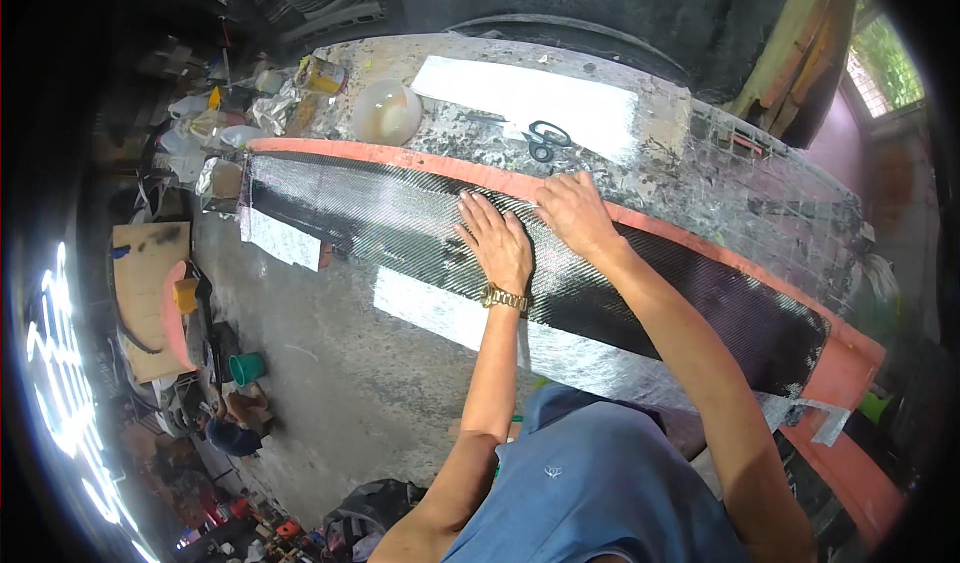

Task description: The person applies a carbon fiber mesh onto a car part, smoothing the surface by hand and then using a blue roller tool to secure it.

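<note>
A black twill-woven sheet stretches from ten o'clock to four over a salmon-coloured panel. At eleven o'clock a translucent bowl sits on the table. Near centre, the left hand lies flat on the sheet; scissors rest at one o'clock. At two, the right hand curls at the sheet's edge, its grip unclear.

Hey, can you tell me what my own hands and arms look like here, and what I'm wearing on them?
Your left hand and right hand are ungloved. A gold-coloured, metal-link wristband circles the left wrist; nothing shows on the right. No sleeves cover the forearms.
</note>
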`<state>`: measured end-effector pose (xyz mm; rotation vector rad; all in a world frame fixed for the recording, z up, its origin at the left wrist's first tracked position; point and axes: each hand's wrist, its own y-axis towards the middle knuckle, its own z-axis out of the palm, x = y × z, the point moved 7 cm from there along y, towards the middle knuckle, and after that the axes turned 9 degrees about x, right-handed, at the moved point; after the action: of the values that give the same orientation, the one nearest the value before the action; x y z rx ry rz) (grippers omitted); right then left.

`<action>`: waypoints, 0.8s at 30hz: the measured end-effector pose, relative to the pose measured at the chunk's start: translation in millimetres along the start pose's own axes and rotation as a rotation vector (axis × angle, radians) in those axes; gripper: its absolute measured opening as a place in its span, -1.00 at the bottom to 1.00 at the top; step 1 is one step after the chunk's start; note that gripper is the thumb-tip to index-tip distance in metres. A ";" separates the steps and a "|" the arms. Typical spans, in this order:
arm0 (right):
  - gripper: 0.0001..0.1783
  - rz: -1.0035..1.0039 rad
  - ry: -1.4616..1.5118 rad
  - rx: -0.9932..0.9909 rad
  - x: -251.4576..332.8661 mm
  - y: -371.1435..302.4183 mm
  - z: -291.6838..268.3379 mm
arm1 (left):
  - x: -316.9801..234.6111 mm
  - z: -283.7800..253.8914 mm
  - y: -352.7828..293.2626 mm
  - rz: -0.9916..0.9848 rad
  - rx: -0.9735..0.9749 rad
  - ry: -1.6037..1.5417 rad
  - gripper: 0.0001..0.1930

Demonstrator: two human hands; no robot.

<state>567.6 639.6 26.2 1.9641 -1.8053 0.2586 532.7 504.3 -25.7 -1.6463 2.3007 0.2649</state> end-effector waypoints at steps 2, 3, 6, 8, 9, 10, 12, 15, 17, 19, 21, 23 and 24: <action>-0.86 0.017 0.000 0.038 -2.7 -4.8 -1.6 | -2.7 1.1 -1.9 -0.007 0.012 -0.015 -0.34; -0.85 0.018 0.003 0.018 -4.4 -8.7 -4.2 | -6.8 2.2 -3.8 0.002 0.010 -0.018 -0.34; -0.83 0.022 0.025 -0.032 -10.6 -19.9 -11.8 | -19.3 7.2 -9.2 0.023 0.010 -0.026 -0.34; -0.82 0.027 0.057 -0.052 -14.4 -26.8 -15.4 | -22.3 8.9 -12.9 0.030 -0.004 -0.017 -0.35; -0.82 0.069 0.050 0.017 -18.2 -31.5 -14.0 | -22.2 9.2 -14.3 0.035 -0.016 0.003 -0.35; -0.82 0.106 0.045 0.081 -20.4 -34.0 -15.6 | -20.5 9.0 -15.6 0.036 -0.035 0.003 -0.36; -0.80 0.169 0.088 0.165 -28.4 -43.2 -21.4 | -20.9 10.2 -17.1 0.042 -0.043 0.011 -0.36; -0.79 0.204 0.081 0.193 -39.2 -58.1 -29.1 | -23.1 12.6 -16.4 0.038 -0.043 0.008 -0.36; -0.79 0.216 0.066 0.229 -42.4 -63.1 -30.4 | -22.2 13.3 -16.3 0.034 -0.064 0.025 -0.36; -0.79 0.227 0.054 0.247 -44.9 -67.1 -33.4 | -23.1 11.9 -16.0 0.032 -0.078 0.034 -0.36; -0.79 0.233 0.045 0.251 -45.7 -70.9 -35.3 | -24.0 11.4 -16.0 0.032 -0.079 0.048 -0.36; -0.79 0.225 0.066 0.237 -46.4 -73.4 -37.5 | -25.5 10.9 -16.5 0.038 -0.082 0.056 -0.36; -0.79 0.217 0.079 0.228 -46.1 -73.7 -38.1 | -24.6 11.1 -15.6 0.036 -0.085 0.063 -0.35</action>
<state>640.4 700.4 24.8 1.8723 -2.0119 0.6278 556.2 524.7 -27.3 -1.6779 2.3981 0.3274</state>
